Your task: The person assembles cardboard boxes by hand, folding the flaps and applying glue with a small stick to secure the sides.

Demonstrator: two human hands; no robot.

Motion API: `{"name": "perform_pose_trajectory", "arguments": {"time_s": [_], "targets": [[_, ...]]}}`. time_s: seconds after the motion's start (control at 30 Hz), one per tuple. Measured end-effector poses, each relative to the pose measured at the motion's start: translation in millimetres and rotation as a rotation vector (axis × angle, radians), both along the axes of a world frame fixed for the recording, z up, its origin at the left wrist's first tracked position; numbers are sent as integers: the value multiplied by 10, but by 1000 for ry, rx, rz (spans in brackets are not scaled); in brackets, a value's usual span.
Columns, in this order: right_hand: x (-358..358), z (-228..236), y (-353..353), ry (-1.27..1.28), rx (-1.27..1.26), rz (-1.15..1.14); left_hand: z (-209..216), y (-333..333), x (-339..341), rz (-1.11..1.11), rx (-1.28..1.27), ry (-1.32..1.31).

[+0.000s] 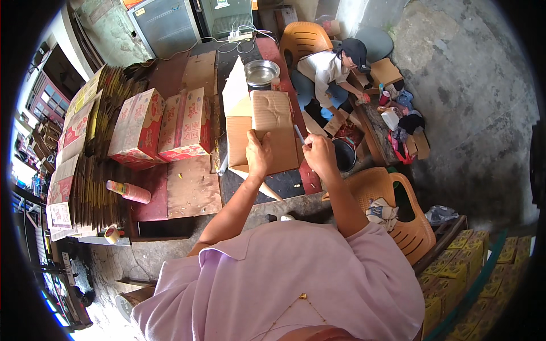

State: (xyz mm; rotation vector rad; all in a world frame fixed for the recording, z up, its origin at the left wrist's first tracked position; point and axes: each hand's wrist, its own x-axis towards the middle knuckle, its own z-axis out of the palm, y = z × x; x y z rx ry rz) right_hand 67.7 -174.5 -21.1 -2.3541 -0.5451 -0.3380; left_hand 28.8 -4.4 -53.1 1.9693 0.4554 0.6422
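Note:
A brown cardboard box (278, 113) with its flaps unfolded lies on the dark part of the table in front of me. My left hand (260, 152) is closed on the box's near part, with the thumb up against the corrugated board. To the right of the box, my right hand (319, 154) is closed around a slim, pale, stick-like tool (299, 134). That tool points away from me along the box's right side; whether it is a blade or a handle is too small to tell.
Two red-and-white printed cartons (185, 123) stand to the left, beside a tall stack of flattened cartons (94, 148). Pink stacked cups (136, 193) lie nearby. Behind the box sits a metal bowl (261, 73). At right, another person (330, 74) sits working near an orange chair (372, 190) and black bucket (344, 154).

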Motion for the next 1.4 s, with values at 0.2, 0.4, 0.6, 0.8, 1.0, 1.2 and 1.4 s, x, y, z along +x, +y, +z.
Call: {"name": "perform_pose_trajectory", "arguments": {"time_s": [0.2,0.4,0.6,0.8,1.0,1.2,1.4], "targets": [[-69,56,-139,116,173,86,109,180,-28,78,19,15],[242,-17,-175,161,338,125,94,974,-133,189,66,53],[704,-860,-110,178,200,70,126,1577,-296,269,207,55],[811,-2540,-73,323,31,208,171,1709,-462,401,325,101],[698,-2872,79,609,235,193,103,1719,-657,463,433,92],[1128,-2527,455,280,36,225,161,1597,-660,452,376,166],[1217,-1019,1205,3,340,488,153,1519,-648,502,400,156]]}}
